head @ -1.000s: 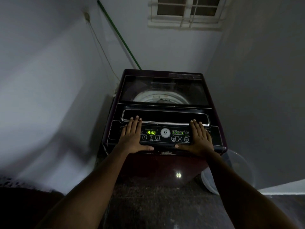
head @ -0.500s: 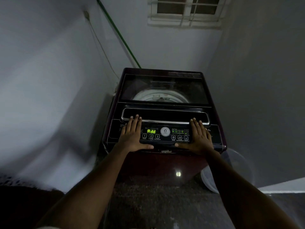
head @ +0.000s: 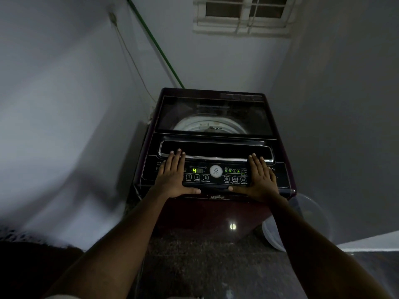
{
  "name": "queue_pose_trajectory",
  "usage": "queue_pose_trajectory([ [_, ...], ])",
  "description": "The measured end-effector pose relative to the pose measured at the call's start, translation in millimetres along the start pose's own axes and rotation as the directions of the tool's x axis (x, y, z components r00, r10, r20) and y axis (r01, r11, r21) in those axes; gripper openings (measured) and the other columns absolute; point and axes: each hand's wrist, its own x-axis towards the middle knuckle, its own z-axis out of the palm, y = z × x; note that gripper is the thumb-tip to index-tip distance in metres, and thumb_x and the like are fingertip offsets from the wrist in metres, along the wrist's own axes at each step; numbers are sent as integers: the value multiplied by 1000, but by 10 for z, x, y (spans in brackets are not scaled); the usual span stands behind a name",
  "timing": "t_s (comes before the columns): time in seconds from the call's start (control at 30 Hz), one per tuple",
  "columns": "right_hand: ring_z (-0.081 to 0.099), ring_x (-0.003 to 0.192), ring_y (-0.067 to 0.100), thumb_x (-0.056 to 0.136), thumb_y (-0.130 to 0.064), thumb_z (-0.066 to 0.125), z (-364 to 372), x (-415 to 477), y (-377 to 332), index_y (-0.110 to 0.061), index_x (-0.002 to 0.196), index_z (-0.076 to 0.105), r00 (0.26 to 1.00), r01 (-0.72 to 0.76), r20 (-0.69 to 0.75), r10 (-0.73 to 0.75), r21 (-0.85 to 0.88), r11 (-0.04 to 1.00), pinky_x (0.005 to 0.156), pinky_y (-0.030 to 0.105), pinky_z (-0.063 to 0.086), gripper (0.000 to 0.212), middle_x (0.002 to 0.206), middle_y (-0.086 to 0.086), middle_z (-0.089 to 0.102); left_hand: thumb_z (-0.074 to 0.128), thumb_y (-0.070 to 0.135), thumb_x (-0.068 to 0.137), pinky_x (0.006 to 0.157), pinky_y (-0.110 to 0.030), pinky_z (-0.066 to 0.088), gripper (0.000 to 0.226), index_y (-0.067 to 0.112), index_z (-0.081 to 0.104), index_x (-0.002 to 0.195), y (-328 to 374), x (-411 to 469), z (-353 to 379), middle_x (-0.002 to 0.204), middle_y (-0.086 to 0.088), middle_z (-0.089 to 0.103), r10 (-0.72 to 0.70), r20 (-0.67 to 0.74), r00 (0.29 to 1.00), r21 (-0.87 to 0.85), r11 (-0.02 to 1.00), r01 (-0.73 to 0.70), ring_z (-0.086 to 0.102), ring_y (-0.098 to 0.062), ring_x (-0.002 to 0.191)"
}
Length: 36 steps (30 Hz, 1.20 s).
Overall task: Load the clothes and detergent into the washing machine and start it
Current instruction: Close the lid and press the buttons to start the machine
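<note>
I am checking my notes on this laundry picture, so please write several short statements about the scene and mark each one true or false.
1. The glass lid of the dark maroon top-loading washing machine is closed. True.
2. The left hand holds a detergent bottle. False: it lies flat on the black control panel and holds nothing.
3. The green display shows "4". True.
4. The right hand presses the round white dial. False: it lies flat on the panel's right part, apart from the dial.
5. A thin green pole leans on the grey wall behind the machine. True.
</note>
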Motion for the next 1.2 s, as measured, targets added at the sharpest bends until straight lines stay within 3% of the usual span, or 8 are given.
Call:
queue_pose_trajectory([
  [0.83, -21, 146, 13, 47, -97, 46, 46, 2, -3, -22, 152, -11, 1000, 4, -3, -4, 13, 1000, 119, 45, -4, 141, 161, -6, -16, 60, 86, 61, 118, -46, -11, 143, 14, -24, 152, 28, 9, -7, 157, -3, -36, -23, 14, 1000, -10, 1000, 23, -33, -21, 145],
  [1.2, -22, 146, 16, 58, -92, 45, 93, -48, -15, -18, 151, -14, 999, 49, 7, -50, 29, 998, 119, 44, -5, 133, 159, 0, -21, 63, 80, 67, 119, -46, -10, 140, 14, -28, 150, 84, -43, 58, 155, -4, -39, -40, 9, 999, -67, 997, 41, -35, -21, 143],
])
